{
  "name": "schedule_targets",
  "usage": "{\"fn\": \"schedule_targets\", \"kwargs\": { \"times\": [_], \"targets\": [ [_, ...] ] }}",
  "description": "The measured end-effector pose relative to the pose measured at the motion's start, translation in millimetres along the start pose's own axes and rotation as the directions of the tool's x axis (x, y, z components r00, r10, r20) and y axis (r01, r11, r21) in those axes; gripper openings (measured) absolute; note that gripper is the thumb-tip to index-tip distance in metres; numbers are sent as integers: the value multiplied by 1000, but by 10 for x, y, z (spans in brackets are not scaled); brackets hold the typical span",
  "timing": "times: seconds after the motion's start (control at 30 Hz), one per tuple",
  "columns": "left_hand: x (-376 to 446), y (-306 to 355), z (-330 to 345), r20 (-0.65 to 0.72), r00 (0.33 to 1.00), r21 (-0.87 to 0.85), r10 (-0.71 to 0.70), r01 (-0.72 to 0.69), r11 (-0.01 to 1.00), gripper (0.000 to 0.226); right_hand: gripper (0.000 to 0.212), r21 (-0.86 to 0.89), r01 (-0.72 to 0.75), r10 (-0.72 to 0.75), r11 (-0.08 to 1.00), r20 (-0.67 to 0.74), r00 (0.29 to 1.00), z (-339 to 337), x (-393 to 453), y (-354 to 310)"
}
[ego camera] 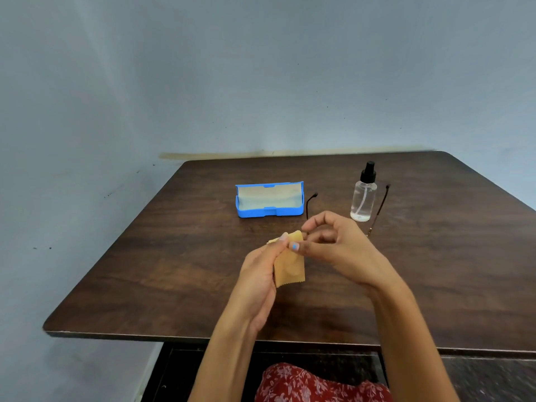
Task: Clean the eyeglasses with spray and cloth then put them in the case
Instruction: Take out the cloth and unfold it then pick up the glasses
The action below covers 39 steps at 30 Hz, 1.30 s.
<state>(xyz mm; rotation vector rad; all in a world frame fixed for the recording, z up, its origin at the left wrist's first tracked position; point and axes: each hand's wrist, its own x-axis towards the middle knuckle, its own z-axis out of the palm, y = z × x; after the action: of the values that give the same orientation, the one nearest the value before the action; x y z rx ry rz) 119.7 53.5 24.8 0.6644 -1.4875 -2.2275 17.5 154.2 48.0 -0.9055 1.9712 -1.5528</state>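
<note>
My left hand (261, 274) pinches a yellow cleaning cloth (290, 268) wrapped over one lens of the eyeglasses. My right hand (339, 245) grips the frame of the eyeglasses (382, 200), mostly hidden behind my fingers. Their two thin dark arms stick out away from me, one tip beside the case, the other right of the bottle. An open blue eyeglass case (269, 201) with a pale lining lies beyond my hands. A clear spray bottle (364, 195) with a black nozzle stands upright to its right.
Everything rests on a dark wooden table (174, 271) pushed against a grey-blue wall. The table's front edge runs just under my forearms. Red floral fabric on my lap (313, 384) shows below it.
</note>
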Motion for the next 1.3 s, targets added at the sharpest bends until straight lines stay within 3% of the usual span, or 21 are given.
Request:
{"fn": "schedule_targets", "kwargs": {
  "times": [0.17,0.27,0.4,0.67,0.97,1.03,1.13,1.2,1.3],
  "targets": [
    [7,-12,-72,-43,999,74,28,-25,997,69,27,130,51,-45,990,-49,998,34,8,50],
    [2,14,-81,-50,992,95,116,-111,989,26,24,138,103,-94,985,-65,993,43,25,56],
    [-15,4,-92,-22,981,118,195,-191,974,30,22,180,152,-132,972,-117,984,118,42,80],
    [11,-28,-120,-30,983,-33,182,-183,983,21,19,202,188,-164,961,-129,978,174,59,101],
    [44,-54,-151,-67,987,-77,144,-149,986,17,37,95,179,-153,979,-237,959,220,89,172],
    [49,-53,-158,-62,989,-94,136,-142,985,18,44,115,74,-51,991,-190,980,188,85,163],
    [55,-51,-183,-38,992,-127,120,-124,984,20,38,184,-131,121,974,66,991,139,57,147],
    [54,-50,-199,-4,995,-120,96,-96,988,23,32,227,-177,140,958,167,976,121,43,177],
    [61,-53,-234,24,997,-86,76,-74,994,28,26,269,-191,142,944,190,971,101,48,243]
  ]
}}
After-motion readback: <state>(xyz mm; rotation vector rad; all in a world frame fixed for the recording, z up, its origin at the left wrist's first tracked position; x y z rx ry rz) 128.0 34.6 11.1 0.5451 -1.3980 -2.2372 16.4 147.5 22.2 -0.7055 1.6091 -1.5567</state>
